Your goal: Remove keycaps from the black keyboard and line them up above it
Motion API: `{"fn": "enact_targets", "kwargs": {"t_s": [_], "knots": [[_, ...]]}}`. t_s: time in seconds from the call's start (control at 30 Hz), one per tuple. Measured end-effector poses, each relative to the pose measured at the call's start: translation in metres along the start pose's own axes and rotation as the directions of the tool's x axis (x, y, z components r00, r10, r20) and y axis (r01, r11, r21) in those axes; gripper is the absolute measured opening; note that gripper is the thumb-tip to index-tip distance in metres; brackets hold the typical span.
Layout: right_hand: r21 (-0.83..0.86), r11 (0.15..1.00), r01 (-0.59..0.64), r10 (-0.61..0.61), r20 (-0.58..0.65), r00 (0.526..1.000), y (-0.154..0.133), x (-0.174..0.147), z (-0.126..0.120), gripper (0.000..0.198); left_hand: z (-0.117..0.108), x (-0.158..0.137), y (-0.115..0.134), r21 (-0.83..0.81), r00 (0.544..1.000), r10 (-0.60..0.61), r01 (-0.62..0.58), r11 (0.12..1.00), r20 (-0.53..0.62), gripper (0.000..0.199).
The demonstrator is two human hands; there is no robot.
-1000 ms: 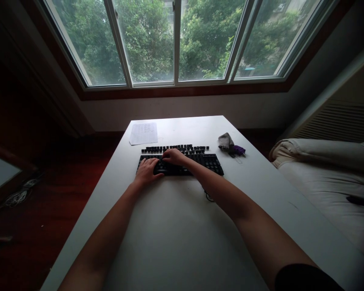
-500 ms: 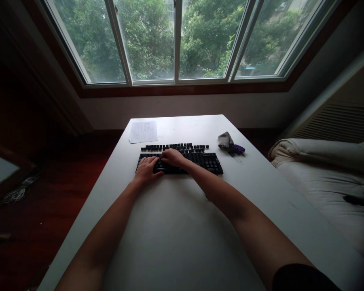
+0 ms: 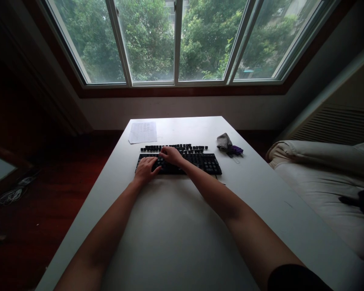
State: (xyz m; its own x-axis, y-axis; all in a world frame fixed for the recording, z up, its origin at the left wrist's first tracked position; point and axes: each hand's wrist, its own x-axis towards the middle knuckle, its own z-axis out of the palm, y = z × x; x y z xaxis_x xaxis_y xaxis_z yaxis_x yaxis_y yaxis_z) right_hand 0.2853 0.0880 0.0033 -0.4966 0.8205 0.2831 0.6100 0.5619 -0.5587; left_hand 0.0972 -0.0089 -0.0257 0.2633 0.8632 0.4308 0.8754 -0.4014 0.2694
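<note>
A black keyboard (image 3: 211, 162) lies across the white table, its right part in plain sight. Over its left end rests my left hand (image 3: 144, 169), fingers laid out on the keys and thumb held apart. My right hand (image 3: 171, 155) is bent over the keyboard's upper middle, its fingers curled together. Whatever those fingers pinch is hidden behind the hand. Just beyond the keyboard, loose black keycaps (image 3: 197, 148) stand in rough rows.
A printed sheet of paper (image 3: 143, 132) lies at the table's far left corner. To the right of the keycaps are a grey cloth (image 3: 224, 141) and a small purple bundle (image 3: 236, 150). A cream sofa (image 3: 315, 173) stands along the right side.
My left thumb has lifted a little, away from the keyboard's front edge. The right hand stays over nearly the same spot, still curled. The view has shifted slightly.
</note>
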Motion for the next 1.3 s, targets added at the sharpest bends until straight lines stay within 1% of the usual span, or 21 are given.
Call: {"fn": "enact_targets", "kwargs": {"t_s": [0.07,0.1,0.13,0.17,0.23,0.3,0.33,0.4,0.43,0.5,0.6,0.67,0.73,0.8,0.87,0.93,1.0,1.07,1.1,1.2,1.3], "knots": [[0.224,0.972,-0.068,0.096,-0.113,0.989,-0.001,0.003,0.005,0.029,0.000,0.000,0.000,0.013,0.998,-0.038,0.039,0.999,-0.040,0.040],[0.364,0.928,-0.084,0.138,-0.125,0.983,-0.004,0.005,0.009,0.033,0.000,0.000,-0.001,0.025,0.996,-0.066,0.067,0.997,-0.061,0.037],[0.508,0.857,-0.087,0.160,-0.103,0.982,-0.007,0.007,0.012,0.037,0.000,0.000,-0.002,0.038,0.992,-0.097,0.101,0.994,-0.081,0.036],[0.641,0.763,-0.085,0.166,-0.067,0.984,-0.012,0.009,0.016,0.038,0.000,-0.001,-0.003,0.051,0.987,-0.129,0.134,0.990,-0.098,0.034],[0.822,0.564,-0.083,0.121,0.017,0.992,-0.023,0.014,0.021,0.036,0.000,-0.001,-0.006,0.071,0.977,-0.179,0.188,0.980,-0.118,0.032],[0.910,0.408,-0.078,0.061,0.058,0.996,-0.034,0.020,0.026,0.037,0.001,0.000,-0.009,0.081,0.971,-0.205,0.216,0.973,-0.127,0.031],[0.932,0.353,-0.080,0.034,0.073,0.997,-0.039,0.023,0.028,0.038,0.001,0.000,-0.010,0.084,0.970,-0.208,0.220,0.972,-0.127,0.030],[0.954,0.287,-0.081,-0.006,0.086,0.996,-0.045,0.027,0.033,0.038,0.001,0.000,-0.012,0.088,0.970,-0.210,0.221,0.971,-0.125,0.029],[0.957,0.279,-0.082,-0.016,0.090,0.996,-0.046,0.029,0.036,0.037,0.001,0.000,-0.012,0.087,0.970,-0.211,0.223,0.971,-0.123,0.029],[0.950,0.300,-0.089,-0.009,0.096,0.995,-0.044,0.029,0.043,0.035,0.002,0.000,-0.013,0.081,0.969,-0.216,0.226,0.971,-0.118,0.029],[0.927,0.361,-0.102,0.042,0.093,0.995,-0.038,0.028,0.053,0.034,0.002,0.001,-0.013,0.070,0.967,-0.228,0.237,0.969,-0.110,0.028],[0.908,0.408,-0.095,0.070,0.073,0.995,-0.035,0.027,0.059,0.035,0.001,0.001,-0.013,0.069,0.967,-0.235,0.242,0.968,-0.104,0.027],[0.875,0.476,-0.085,0.096,0.045,0.994,-0.034,0.027,0.060,0.035,0.001,0.001,-0.013,0.072,0.967,-0.232,0.240,0.968,-0.101,0.026],[0.815,0.576,-0.062,0.127,-0.015,0.992,-0.031,0.030,0.057,0.036,0.001,0.001,-0.013,0.075,0.968,-0.228,0.236,0.969,-0.105,0.025],[0.702,0.712,-0.029,0.149,-0.110,0.983,-0.025,0.034,0.050,0.039,0.001,0.001,-0.014,0.074,0.967,-0.229,0.239,0.968,-0.115,0.023],[0.503,0.863,-0.039,0.151,-0.184,0.971,-0.013,0.037,0.038,0.040,0.001,0.001,-0.014,0.067,0.963,-0.241,0.250,0.966,-0.119,0.020],[0.263,0.961,-0.088,0.147,-0.211,0.966,0.001,0.039,0.025,0.033,0.001,0.002,-0.013,0.058,0.958,-0.264,0.272,0.961,-0.116,0.019],[0.053,0.984,-0.168,0.175,-0.172,0.969,0.013,0.040,0.012,0.019,0.000,0.002,-0.012,0.054,0.951,-0.289,0.296,0.954,-0.111,0.019],[-0.041,0.981,-0.191,0.184,-0.141,0.973,0.018,0.040,0.007,0.016,0.000,0.002,-0.011,0.054,0.948,-0.298,0.305,0.951,-0.108,0.019],[-0.261,0.951,-0.166,0.169,-0.012,0.986,0.025,0.040,-0.004,0.017,0.000,0.003,-0.010,0.050,0.945,-0.310,0.317,0.947,-0.103,0.019],[-0.365,0.925,-0.107,0.146,0.081,0.986,0.023,0.041,-0.006,0.018,0.000,0.002,-0.010,0.041,0.944,-0.313,0.318,0.947,-0.102,0.018]]}}
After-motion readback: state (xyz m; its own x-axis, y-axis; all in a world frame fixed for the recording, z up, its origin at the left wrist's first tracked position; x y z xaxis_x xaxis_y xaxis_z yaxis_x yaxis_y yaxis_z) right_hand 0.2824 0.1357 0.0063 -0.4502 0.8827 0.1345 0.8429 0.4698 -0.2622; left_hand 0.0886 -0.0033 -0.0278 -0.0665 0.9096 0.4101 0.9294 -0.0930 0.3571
